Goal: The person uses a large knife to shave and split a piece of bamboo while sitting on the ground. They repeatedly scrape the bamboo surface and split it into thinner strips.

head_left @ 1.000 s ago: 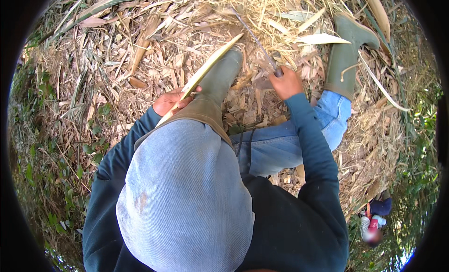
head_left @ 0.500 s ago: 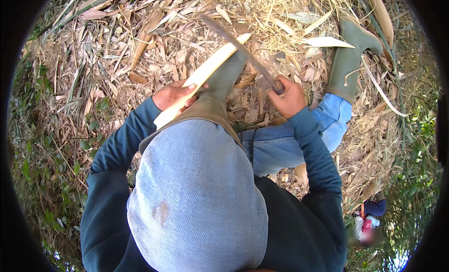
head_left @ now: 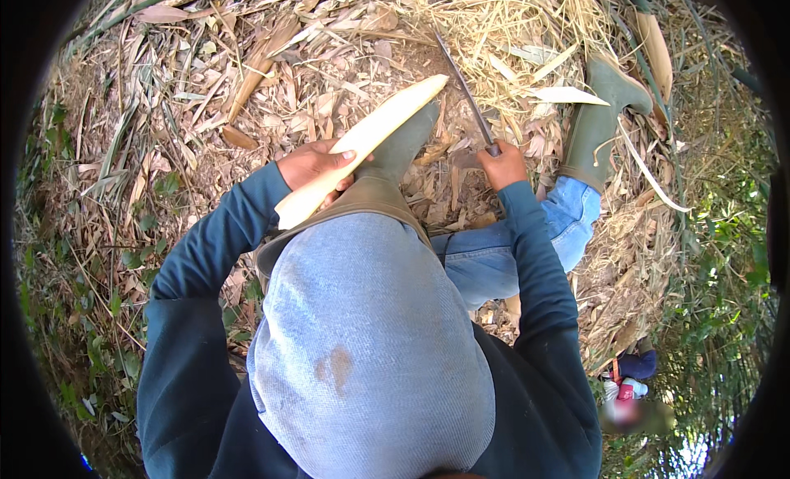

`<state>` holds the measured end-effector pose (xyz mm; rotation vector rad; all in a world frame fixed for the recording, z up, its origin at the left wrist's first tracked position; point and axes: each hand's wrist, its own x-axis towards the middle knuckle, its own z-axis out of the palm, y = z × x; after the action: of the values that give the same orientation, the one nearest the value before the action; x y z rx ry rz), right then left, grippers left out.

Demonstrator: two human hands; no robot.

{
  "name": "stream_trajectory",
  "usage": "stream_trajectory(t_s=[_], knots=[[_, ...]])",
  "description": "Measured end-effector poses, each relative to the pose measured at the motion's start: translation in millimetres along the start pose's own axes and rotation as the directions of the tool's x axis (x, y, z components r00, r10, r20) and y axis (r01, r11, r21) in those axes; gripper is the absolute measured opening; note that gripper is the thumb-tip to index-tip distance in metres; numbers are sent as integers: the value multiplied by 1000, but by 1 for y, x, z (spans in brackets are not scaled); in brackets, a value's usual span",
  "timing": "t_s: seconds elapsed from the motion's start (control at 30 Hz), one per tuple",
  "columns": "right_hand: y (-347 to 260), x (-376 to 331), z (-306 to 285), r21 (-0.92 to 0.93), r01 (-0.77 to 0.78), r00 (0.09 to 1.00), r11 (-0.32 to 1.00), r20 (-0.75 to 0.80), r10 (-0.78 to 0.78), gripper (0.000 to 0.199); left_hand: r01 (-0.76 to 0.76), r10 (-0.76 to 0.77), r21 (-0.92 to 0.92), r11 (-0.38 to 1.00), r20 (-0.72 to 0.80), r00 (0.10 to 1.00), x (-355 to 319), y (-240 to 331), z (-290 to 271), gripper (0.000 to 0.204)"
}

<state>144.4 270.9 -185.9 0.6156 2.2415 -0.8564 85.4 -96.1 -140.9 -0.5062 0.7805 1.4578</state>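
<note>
My left hand (head_left: 313, 164) is closed around the lower part of a peeled bamboo shoot (head_left: 385, 123), thumb on top. The shoot is long, pale yellow and tapered, and it slants up to the right over my boot (head_left: 411, 141). In my right hand (head_left: 504, 166) is the handle of a long, thin-bladed knife (head_left: 466, 90). Its dark blade points up and to the left, apart from the shoot and to the right of its tip. The fingers of my left hand under the shoot are partly hidden.
Dry leaves and sheaths (head_left: 321, 109) cover the ground. Pale shavings (head_left: 535, 26) lie at the far right, near my other green boot (head_left: 605, 109). My bent knee in jeans (head_left: 370, 339) fills the near middle. Another person (head_left: 632, 376) is at the lower right, by green plants.
The knife has swung away from the shoot to the right, and its blade now stands steeper. The shoot stays in my left hand, turned to show a broader pale face.
</note>
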Motion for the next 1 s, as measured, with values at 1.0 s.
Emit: stream_trajectory(t_s=[1.0], knots=[[41,-1,40,347,-48,999,937,18,45,26,8,201,848,530,-135,970,-16,51,25,31]])
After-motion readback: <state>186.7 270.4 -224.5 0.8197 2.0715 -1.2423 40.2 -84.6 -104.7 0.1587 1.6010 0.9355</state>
